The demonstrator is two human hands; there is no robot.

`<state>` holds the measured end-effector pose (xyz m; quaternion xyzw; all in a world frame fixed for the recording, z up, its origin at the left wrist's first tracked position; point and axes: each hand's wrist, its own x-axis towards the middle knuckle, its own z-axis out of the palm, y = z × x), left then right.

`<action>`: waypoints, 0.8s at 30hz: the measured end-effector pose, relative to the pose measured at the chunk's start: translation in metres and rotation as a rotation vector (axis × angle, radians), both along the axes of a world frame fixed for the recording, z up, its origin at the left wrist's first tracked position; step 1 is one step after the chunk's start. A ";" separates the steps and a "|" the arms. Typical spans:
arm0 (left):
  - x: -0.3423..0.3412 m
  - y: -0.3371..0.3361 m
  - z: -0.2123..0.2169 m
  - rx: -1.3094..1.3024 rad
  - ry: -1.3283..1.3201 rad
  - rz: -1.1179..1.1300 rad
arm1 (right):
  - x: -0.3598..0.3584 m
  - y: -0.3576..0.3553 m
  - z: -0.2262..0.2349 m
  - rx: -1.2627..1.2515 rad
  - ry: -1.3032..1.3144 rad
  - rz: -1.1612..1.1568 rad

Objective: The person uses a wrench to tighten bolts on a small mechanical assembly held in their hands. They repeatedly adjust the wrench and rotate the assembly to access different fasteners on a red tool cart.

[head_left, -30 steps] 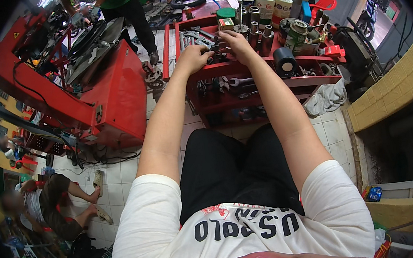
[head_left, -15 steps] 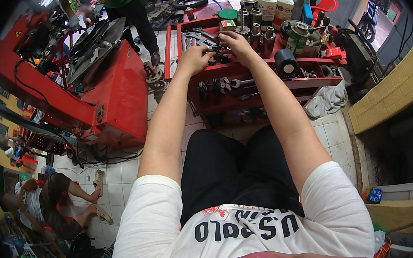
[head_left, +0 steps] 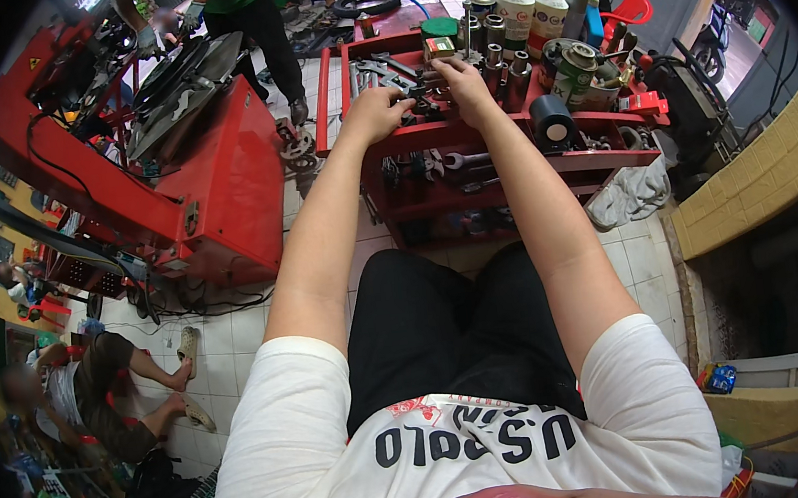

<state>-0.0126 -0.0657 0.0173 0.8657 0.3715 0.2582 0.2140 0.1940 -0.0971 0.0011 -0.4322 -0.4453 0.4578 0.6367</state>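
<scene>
Both my hands are over the top tray of a red tool cart (head_left: 503, 127). My left hand (head_left: 376, 115) has its fingers curled at the tray's front left, against small dark metal parts (head_left: 420, 105); what is in its grip, if anything, is too small to make out. Opposite it, my right hand (head_left: 463, 89) reaches over the same parts, fingers stretched and slightly apart. Beyond the left hand lie silver wrenches (head_left: 371, 76). Upright metal sockets (head_left: 495, 67) stand right of my right hand, and a small red-and-green box (head_left: 439, 47) sits just past its fingertips.
White bottles with red caps (head_left: 517, 5), an open can (head_left: 578, 68) and a black cylinder (head_left: 553, 123) crowd the cart's right side. The lower shelf holds a wrench (head_left: 467, 160). A red machine (head_left: 219, 180) stands left, with a person in green (head_left: 236, 5) behind it.
My right hand has shifted slightly right and its fingers have drawn in a little. The left hand stays almost in place. The person in green has moved their gloved hands.
</scene>
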 end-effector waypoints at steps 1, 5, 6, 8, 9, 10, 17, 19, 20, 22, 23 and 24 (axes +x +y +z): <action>-0.001 0.001 0.000 -0.002 0.005 -0.001 | -0.001 0.000 0.000 -0.013 -0.003 0.024; 0.001 -0.004 0.002 -0.016 0.011 0.010 | -0.001 0.001 -0.001 -0.003 -0.100 0.087; 0.001 -0.006 0.004 -0.041 0.013 0.021 | -0.002 -0.001 0.001 -0.015 -0.094 0.041; 0.000 -0.007 0.004 -0.044 0.011 0.028 | -0.004 -0.003 0.002 -0.020 -0.060 -0.004; 0.000 -0.005 0.002 -0.020 0.006 0.022 | -0.002 -0.002 0.002 -0.012 -0.033 -0.006; 0.000 -0.003 0.001 0.003 0.000 0.015 | 0.000 -0.001 0.002 -0.004 -0.007 -0.008; -0.003 0.006 -0.007 0.055 -0.045 0.009 | -0.004 -0.006 0.006 -0.059 0.000 0.134; 0.001 -0.001 -0.001 -0.017 0.010 0.009 | 0.001 -0.005 0.004 -0.080 -0.052 0.145; 0.003 -0.001 -0.001 -0.006 -0.004 0.000 | 0.002 -0.004 0.003 -0.064 -0.077 0.160; 0.002 0.002 -0.003 0.018 -0.030 -0.011 | 0.001 0.001 0.002 -0.032 -0.125 0.197; 0.003 0.003 -0.004 0.009 -0.027 -0.020 | 0.002 0.000 0.000 -0.040 -0.161 0.190; 0.001 0.004 -0.005 -0.001 -0.022 -0.023 | -0.002 -0.007 0.005 -0.049 -0.195 0.190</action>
